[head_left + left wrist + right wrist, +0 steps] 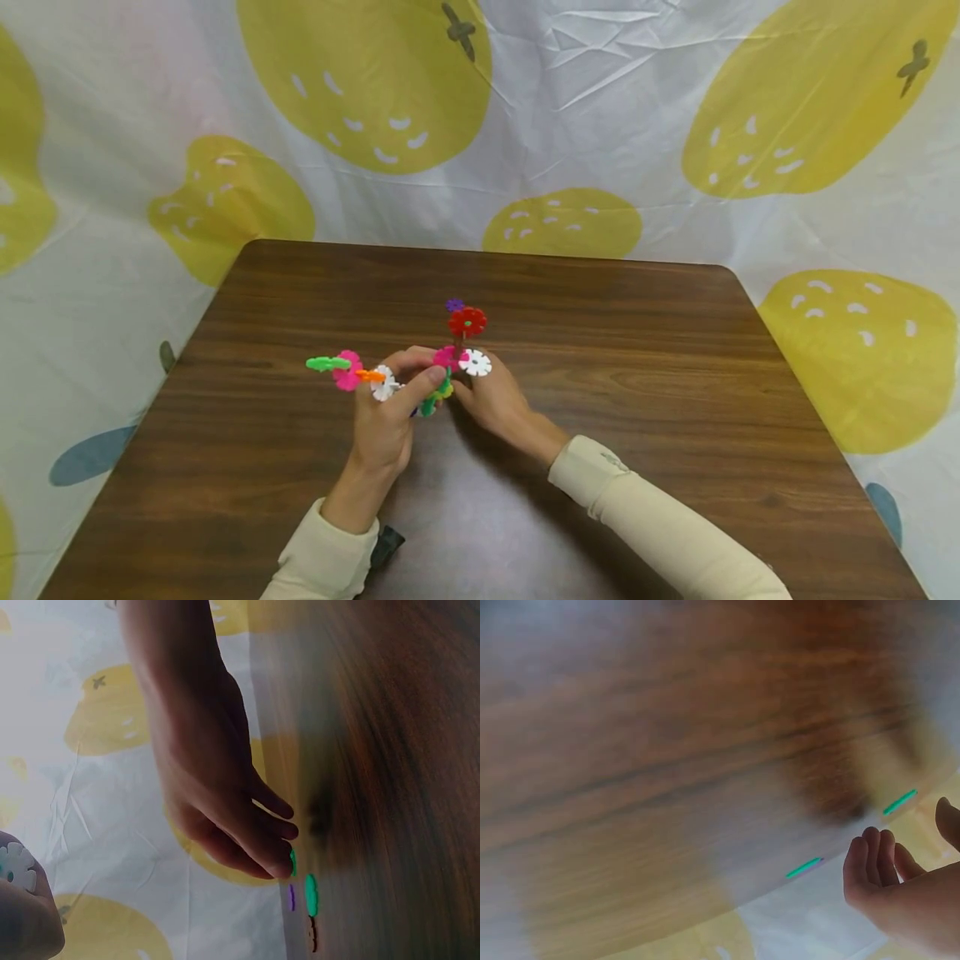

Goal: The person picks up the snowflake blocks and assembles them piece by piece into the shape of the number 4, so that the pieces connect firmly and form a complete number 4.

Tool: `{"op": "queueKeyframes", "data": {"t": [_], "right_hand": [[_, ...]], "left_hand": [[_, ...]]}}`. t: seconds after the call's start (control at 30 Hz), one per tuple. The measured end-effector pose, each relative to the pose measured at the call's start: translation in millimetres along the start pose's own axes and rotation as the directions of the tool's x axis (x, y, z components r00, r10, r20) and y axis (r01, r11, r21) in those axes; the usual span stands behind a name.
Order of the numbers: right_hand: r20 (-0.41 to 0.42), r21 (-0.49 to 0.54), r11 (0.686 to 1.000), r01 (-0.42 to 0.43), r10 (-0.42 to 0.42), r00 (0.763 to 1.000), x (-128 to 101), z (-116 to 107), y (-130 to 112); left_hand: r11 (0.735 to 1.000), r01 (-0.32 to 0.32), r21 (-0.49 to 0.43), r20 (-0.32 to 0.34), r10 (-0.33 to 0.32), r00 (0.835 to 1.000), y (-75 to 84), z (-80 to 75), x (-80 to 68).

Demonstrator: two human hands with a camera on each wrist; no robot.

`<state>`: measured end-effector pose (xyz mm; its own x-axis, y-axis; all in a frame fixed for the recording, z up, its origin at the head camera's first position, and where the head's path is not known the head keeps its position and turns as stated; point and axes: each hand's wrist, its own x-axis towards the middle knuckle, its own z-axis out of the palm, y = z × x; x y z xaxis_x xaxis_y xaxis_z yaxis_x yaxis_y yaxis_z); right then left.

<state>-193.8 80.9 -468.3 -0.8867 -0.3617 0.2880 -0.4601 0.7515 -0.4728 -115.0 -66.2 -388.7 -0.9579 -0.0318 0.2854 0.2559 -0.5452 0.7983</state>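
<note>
The left hand (386, 417) curls round the near end of a cluster of snowflake discs (420, 367), thumb pinching it; the right hand (495, 398) grips it from 3 o'clock, its fingers hidden behind the pieces. A red disc (467, 321) stands at 12 o'clock. Wrist views are blurred. The cluster sits mid-surface (637, 367), with bare wood all round; a lemon-print cloth (525, 125) hangs behind.

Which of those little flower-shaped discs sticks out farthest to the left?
The green disc, at the tip of the chain held by the left hand; the pink, orange and white ones sit closer to the fingers.
</note>
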Motion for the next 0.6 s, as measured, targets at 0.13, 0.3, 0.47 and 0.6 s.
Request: {"op": "queueKeyframes", "data": {"t": [0.13,0.3,0.47,0.6], "right_hand": [[0.006,-0.022,1.0,-0.011,0.011,1.0,4,5,-1],[0.003,-0.083,0.996,-0.033,0.033,0.999,7,10,-2],[-0.008,-0.138,0.99,-0.038,0.037,0.999,11,13,-3],[-0.018,-0.114,0.993,-0.022,0.02,1.0,20,14,-3]], "left_hand": [[1.0,-0.011,0.007,0.004,0.011,1.0,-2.2,-0.1,-0.7],[1.0,-0.012,-0.001,0.009,0.012,1.0,-4.4,0.4,-2.0],[1.0,-0.021,-0.004,0.017,0.021,1.0,-3.9,-0.5,-1.2],[0.999,-0.039,0.001,0.029,0.039,0.999,-2.4,-1.5,1.2]]}}
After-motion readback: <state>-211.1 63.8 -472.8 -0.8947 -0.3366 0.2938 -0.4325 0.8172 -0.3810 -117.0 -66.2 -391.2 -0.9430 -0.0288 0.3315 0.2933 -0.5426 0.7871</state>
